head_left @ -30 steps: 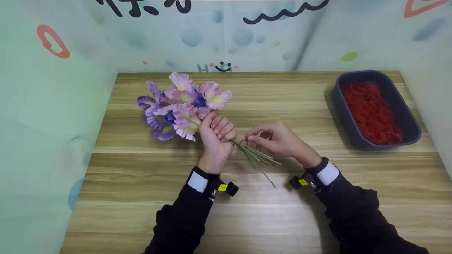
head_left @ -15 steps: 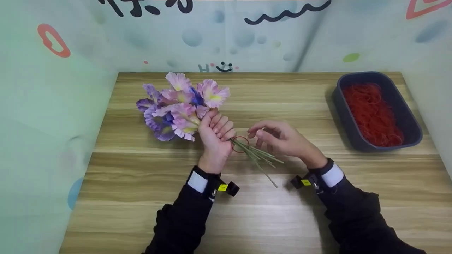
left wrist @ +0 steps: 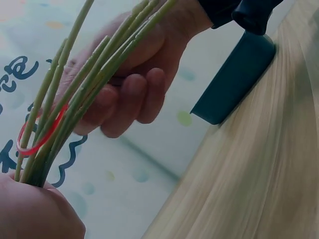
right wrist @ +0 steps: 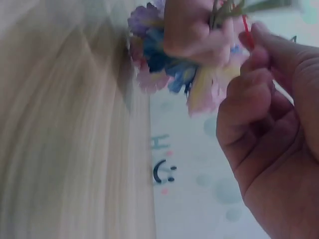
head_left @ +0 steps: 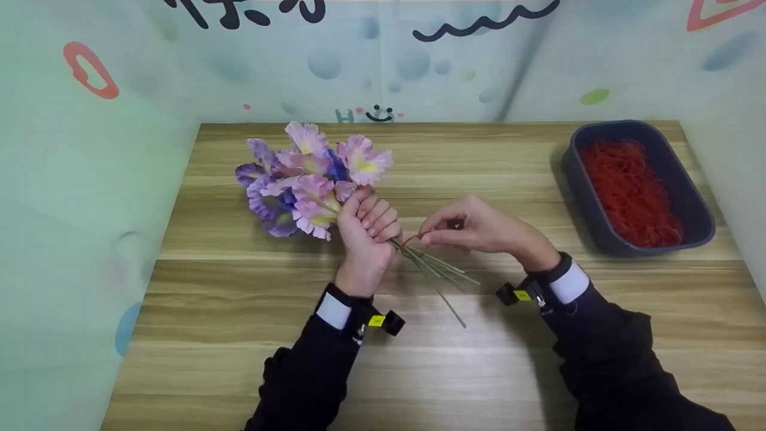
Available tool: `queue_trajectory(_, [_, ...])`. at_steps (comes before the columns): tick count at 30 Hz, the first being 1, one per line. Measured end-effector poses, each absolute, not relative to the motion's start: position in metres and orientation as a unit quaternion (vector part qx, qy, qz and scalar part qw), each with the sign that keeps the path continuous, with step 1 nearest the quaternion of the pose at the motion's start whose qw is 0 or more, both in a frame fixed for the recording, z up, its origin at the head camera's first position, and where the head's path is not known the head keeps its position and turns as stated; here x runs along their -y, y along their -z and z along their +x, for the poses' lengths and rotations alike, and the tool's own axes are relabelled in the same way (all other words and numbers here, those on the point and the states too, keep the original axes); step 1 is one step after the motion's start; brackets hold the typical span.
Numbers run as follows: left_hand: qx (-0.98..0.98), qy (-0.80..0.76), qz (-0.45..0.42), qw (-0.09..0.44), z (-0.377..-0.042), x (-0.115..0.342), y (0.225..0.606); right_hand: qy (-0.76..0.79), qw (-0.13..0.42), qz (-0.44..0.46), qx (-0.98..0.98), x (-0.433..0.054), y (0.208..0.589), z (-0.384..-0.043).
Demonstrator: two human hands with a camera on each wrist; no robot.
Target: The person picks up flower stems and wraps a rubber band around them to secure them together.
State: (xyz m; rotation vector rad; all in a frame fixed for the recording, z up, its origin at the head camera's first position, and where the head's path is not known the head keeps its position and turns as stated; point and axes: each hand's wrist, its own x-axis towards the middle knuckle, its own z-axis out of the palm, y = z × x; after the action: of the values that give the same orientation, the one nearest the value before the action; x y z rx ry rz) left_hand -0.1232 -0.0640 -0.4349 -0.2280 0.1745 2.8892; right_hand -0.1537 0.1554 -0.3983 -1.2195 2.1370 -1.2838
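Band (left wrist: 33,150): around the stems (left wrist: 94,77)
Right hand (head_left: 482,227): I pinch it again
Left hand (head_left: 368,233): I still grip them, closed-fisted

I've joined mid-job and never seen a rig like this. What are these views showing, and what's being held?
There is no robot here, just a person's two bare hands. The wide picture comes from a camera on the person's head, looking forward and down. The other two come from small cameras worn on the wrists, so they look tilted.

On the wooden table, towards the right, stands a dark blue tub holding a tangle of red bands.

The left hand grips a bunch of pink and purple flowers by its green stems. The right hand pinches a thin red band looped around the stems; I can't tell whether it takes in every one.
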Motion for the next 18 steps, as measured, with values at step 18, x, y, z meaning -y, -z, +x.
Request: queue_trajectory(18, [0.022, -0.989, -0.026, 0.144, -0.121, 0.062, 0.424, 0.413, -0.039, -0.428, -0.803, -0.131, 0.422, -0.156])
